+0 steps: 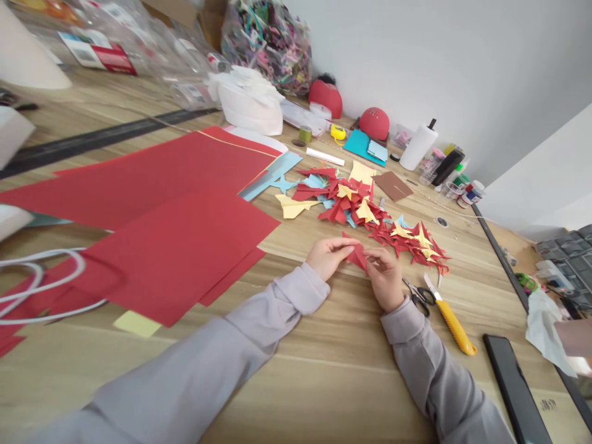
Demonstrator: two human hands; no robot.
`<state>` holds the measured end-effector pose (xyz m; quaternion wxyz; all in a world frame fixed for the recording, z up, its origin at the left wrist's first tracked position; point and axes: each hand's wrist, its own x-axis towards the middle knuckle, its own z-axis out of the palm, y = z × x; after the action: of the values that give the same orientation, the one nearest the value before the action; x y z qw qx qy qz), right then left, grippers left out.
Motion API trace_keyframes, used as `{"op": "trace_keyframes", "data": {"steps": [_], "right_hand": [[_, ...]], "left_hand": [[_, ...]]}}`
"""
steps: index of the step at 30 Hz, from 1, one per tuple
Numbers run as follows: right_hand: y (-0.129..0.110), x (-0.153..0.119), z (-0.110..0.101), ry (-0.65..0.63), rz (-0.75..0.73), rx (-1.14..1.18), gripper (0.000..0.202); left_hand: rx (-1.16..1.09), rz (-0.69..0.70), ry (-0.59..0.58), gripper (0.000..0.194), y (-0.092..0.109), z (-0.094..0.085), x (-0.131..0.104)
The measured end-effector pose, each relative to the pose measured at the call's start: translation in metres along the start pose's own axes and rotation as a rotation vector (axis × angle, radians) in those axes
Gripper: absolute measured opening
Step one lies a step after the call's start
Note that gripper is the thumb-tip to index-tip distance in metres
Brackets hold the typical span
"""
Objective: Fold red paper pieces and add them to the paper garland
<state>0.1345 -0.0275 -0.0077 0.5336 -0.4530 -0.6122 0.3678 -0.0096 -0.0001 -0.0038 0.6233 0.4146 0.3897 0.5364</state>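
Two grey sleeves (208, 361) with turned-back cuffs reach in from the bottom of the frame over a pale wood-grain desk (333, 376). The left hand (326, 258) and the right hand (385, 277) meet just right of the frame's centre, each with thumb and forefinger pinching one small folded red paper piece (356, 254) between them. Just beside the right hand are one pair of black-handled scissors (422, 298) and one yellow-handled craft knife (451, 317), blade bared; one black phone (514, 385) lies in the lower right. Beyond the hands spreads a heap of folded paper shapes (365, 213), mostly red with several yellow and blue, too overlapped to count. Left of centre lie at least three large red paper sheets (185, 246), with one pale yellow slip (137, 324) poking from under them and a looped white cable (41, 287) at the left edge. Towards the top stand two red domed objects (374, 123), one white bottle with a black top (419, 147) and one yellow tape measure (338, 132). A dark edge strip (504, 265) runs down the right side of the desk; bare wood gives open room between the forearms. The red-and-white label (97, 52) at upper left and small dark writing (547, 404) at lower right are illegible.
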Motion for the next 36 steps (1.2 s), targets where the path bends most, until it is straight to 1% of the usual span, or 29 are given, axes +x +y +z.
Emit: {"op": "trace_keyframes", "data": {"steps": [4, 7, 10, 15, 17, 22, 26, 31, 36], "right_hand": [[-0.004, -0.003, 0.002, -0.034, -0.074, -0.139, 0.013], [-0.005, -0.004, 0.002, -0.003, -0.110, -0.196, 0.013], [-0.006, -0.004, 0.002, 0.024, -0.125, -0.216, 0.012], [-0.008, -0.003, 0.002, 0.029, -0.144, -0.209, 0.009], [-0.008, -0.004, 0.002, 0.054, -0.123, -0.203, 0.009], [-0.004, -0.006, 0.002, 0.132, 0.003, -0.123, 0.014], [-0.003, -0.005, 0.002, 0.135, 0.016, -0.051, 0.016], [-0.001, -0.001, 0.001, 0.150, 0.092, 0.054, 0.021], [0.002, 0.000, 0.000, 0.148, 0.095, 0.054, 0.020]], "left_hand": [[0.030, 0.020, -0.003, 0.025, 0.001, 0.001, -0.001], [0.054, 0.016, -0.018, 0.025, 0.001, 0.001, -0.002], [0.058, 0.011, -0.026, 0.027, 0.000, 0.001, -0.001], [0.015, 0.038, -0.007, 0.031, -0.001, 0.002, -0.002], [0.012, 0.050, 0.000, 0.030, -0.001, 0.003, -0.003], [0.037, 0.067, 0.010, 0.027, 0.001, 0.004, -0.005], [0.065, 0.085, 0.013, 0.023, 0.001, 0.005, -0.005], [0.071, 0.099, 0.001, 0.022, 0.000, 0.006, -0.007], [0.063, 0.081, 0.007, 0.020, 0.002, 0.008, -0.008]]}}
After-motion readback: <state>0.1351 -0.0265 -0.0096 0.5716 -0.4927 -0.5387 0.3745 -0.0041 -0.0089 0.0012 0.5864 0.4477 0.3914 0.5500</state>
